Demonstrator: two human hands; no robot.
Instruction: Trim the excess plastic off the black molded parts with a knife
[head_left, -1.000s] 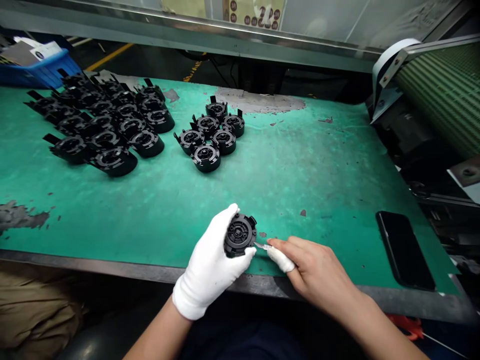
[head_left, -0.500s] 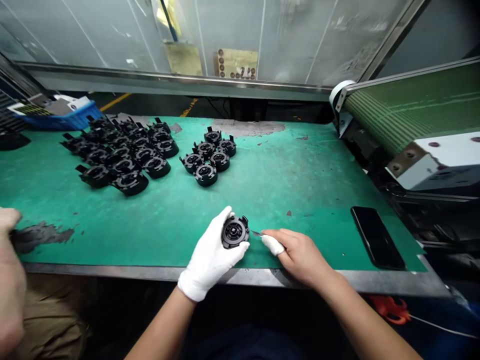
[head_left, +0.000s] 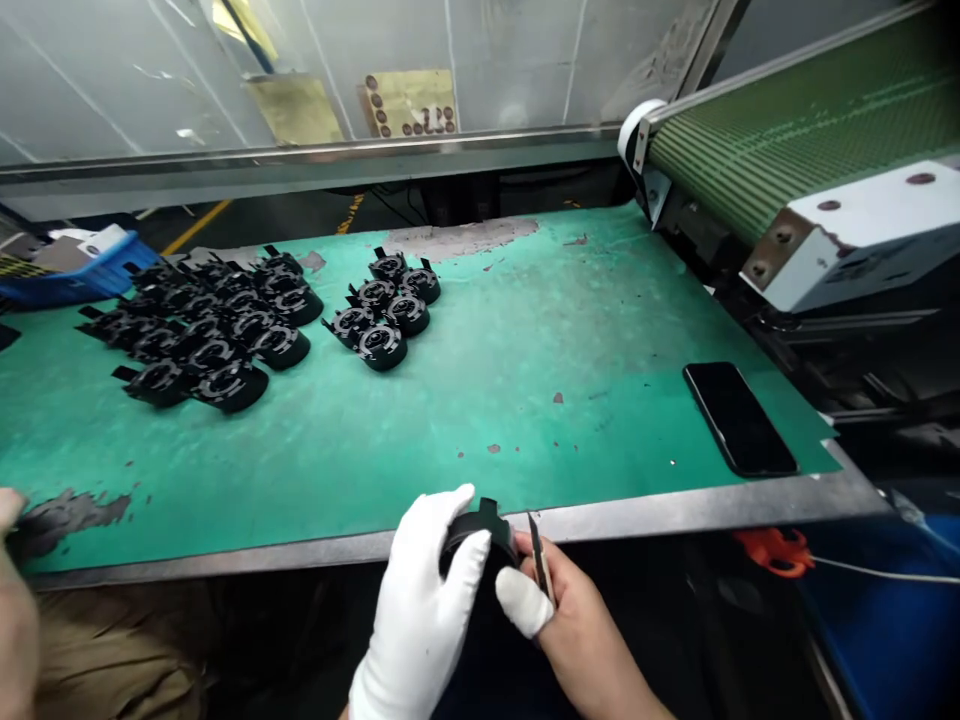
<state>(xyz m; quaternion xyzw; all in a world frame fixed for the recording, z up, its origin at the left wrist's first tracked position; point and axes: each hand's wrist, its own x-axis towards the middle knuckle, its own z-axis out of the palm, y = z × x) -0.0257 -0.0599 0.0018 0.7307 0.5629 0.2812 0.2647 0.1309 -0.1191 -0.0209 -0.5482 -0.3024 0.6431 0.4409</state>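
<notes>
My left hand (head_left: 424,600), in a white glove, is closed around a round black plastic part (head_left: 480,530) at the table's front edge. The part is tipped so that its side faces me, and a tab sticks up from its rim. My right hand (head_left: 566,610) is bare except for a white cover on the thumb. It grips a small knife (head_left: 537,555) with a thin, dark, pointed blade that points up and away. The right fingertips are close beside the part's right side; whether they touch it I cannot tell.
Several similar black parts stand in a large group (head_left: 217,330) at left and a smaller group (head_left: 390,305) at centre. A phone (head_left: 739,420) lies at right, below a conveyor belt (head_left: 810,130). A blue basket (head_left: 82,275) sits far left. Another person's hand (head_left: 15,600) shows at the left edge.
Both hands have come back toward me, from over the mat to the table edge. The part has tipped from face-up to side-on, and the knife blade now points upward. The view has shifted.
</notes>
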